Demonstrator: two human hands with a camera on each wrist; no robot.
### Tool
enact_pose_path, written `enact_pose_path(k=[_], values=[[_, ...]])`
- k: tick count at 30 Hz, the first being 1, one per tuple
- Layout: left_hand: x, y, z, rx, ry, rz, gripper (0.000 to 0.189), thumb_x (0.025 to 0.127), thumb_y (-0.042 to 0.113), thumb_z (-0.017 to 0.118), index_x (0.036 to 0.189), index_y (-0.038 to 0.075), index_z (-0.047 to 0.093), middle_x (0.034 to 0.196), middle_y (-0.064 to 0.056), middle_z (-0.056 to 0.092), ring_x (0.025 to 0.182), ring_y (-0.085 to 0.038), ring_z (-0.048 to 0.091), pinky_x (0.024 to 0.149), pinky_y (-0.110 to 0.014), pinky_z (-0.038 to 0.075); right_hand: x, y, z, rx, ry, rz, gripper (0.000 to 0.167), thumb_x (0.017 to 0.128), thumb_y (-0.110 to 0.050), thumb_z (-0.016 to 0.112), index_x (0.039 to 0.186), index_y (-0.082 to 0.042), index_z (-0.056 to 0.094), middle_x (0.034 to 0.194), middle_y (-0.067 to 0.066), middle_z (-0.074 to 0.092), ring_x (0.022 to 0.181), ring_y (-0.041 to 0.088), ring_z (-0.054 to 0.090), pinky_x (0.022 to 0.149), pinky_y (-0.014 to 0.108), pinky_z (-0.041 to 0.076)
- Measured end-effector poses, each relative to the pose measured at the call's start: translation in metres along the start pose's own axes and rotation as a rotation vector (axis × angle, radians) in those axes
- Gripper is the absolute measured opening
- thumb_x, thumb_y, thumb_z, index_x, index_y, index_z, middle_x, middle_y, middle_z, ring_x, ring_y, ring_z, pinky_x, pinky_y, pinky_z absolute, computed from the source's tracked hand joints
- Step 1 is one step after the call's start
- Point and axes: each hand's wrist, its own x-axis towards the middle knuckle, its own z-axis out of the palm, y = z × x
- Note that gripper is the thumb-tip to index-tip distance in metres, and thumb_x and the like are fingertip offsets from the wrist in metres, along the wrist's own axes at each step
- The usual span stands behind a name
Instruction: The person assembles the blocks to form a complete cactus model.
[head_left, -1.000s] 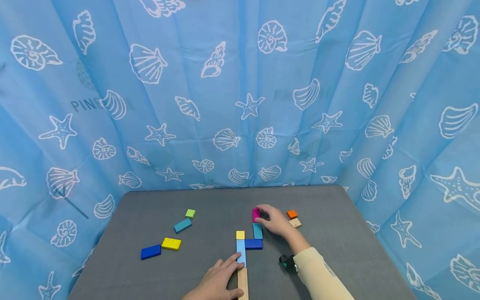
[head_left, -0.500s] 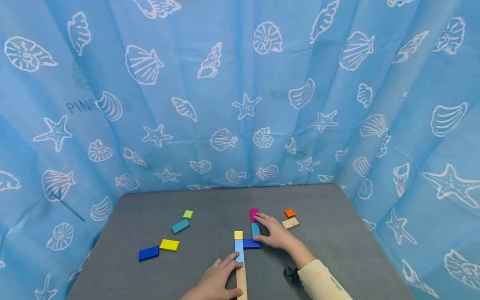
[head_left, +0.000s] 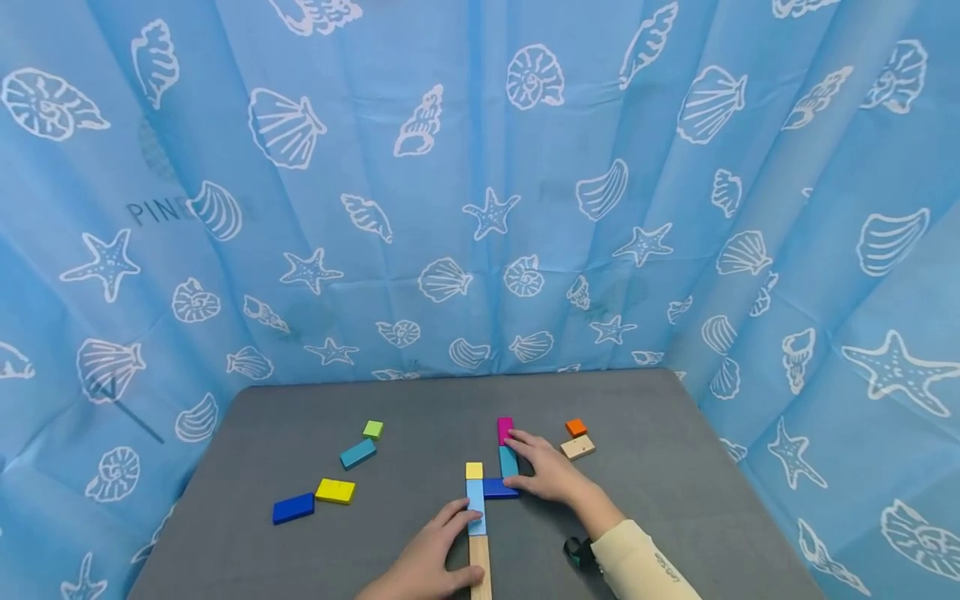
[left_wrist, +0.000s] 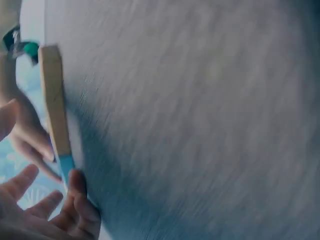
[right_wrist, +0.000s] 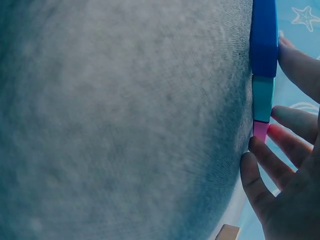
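A row of flat blocks runs up the table: a plain wooden block [head_left: 480,571], a light blue block [head_left: 476,493] and a small pale yellow block [head_left: 474,471]. From its right side extend a dark blue block [head_left: 495,488], a teal block [head_left: 507,458] and a magenta block [head_left: 506,429]. My left hand [head_left: 427,554] rests its fingers on the light blue block, its thumb by the wooden one. With spread fingers, my right hand [head_left: 553,475] touches the teal and magenta blocks; its thumb [right_wrist: 295,62] is at the dark blue block.
On the left lie a lime block [head_left: 372,429], a teal block [head_left: 358,454], a yellow block [head_left: 335,491] and a blue block [head_left: 293,508]. An orange block [head_left: 576,427] and a wooden block [head_left: 577,447] lie right of my right hand. A shell-patterned curtain [head_left: 480,208] surrounds the table.
My right hand has drawn back from beside the magenta block, its thumb now down at the dark blue block. My left hand has barely shifted. The view has moved slightly.
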Motion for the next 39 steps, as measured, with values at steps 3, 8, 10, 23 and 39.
enact_pose_path(k=[3, 8, 10, 23, 39], values=[[-0.004, 0.002, -0.009, -0.021, 0.115, 0.017, 0.068, 0.090, 0.060, 0.068, 0.146, 0.025, 0.051, 0.150, -0.007, 0.048, 0.098, -0.016, 0.059, 0.080, -0.037, 0.055, 0.000, -0.001, -0.001, 0.010, 0.003, 0.003, 0.070, 0.091, -0.039, 0.074, 0.149, -0.008, 0.050, 0.158, 0.014, 0.040, 0.142, 0.041, 0.041, 0.111, 0.060, 0.037], [-0.009, -0.002, -0.026, 0.073, 0.302, -0.015, 0.064, 0.090, 0.056, 0.070, 0.139, 0.018, 0.058, 0.135, -0.004, 0.062, 0.106, -0.019, 0.059, 0.090, -0.047, 0.052, -0.001, 0.000, -0.001, 0.010, 0.002, 0.012, 0.070, 0.091, -0.039, 0.074, 0.149, -0.009, 0.050, 0.159, 0.014, 0.040, 0.143, 0.041, 0.040, 0.111, 0.060, 0.037], [-0.010, -0.005, -0.033, 0.071, 0.365, -0.043, 0.059, 0.089, 0.050, 0.074, 0.136, 0.017, 0.060, 0.132, -0.004, 0.063, 0.113, -0.026, 0.059, 0.095, -0.057, 0.048, -0.001, 0.000, -0.001, 0.005, 0.002, 0.014, 0.070, 0.091, -0.039, 0.074, 0.150, -0.009, 0.049, 0.159, 0.014, 0.040, 0.143, 0.040, 0.040, 0.111, 0.060, 0.037], [-0.029, -0.039, -0.080, 0.090, 0.588, -0.226, 0.054, 0.089, 0.040, 0.077, 0.135, 0.016, 0.062, 0.130, -0.004, 0.065, 0.115, -0.028, 0.056, 0.094, -0.056, 0.045, -0.001, 0.000, 0.000, -0.014, 0.006, 0.029, 0.071, 0.092, -0.041, 0.074, 0.150, -0.010, 0.049, 0.159, 0.013, 0.040, 0.143, 0.040, 0.040, 0.112, 0.059, 0.038], [-0.083, -0.100, -0.130, 0.179, 0.655, -0.546, 0.070, 0.088, 0.038, 0.074, 0.142, 0.000, 0.050, 0.139, -0.034, 0.048, 0.119, -0.054, 0.043, 0.095, -0.069, 0.036, 0.000, -0.001, -0.001, 0.002, -0.008, 0.004, 0.070, 0.092, -0.040, 0.073, 0.150, -0.009, 0.049, 0.160, 0.014, 0.039, 0.143, 0.041, 0.039, 0.111, 0.059, 0.038]])
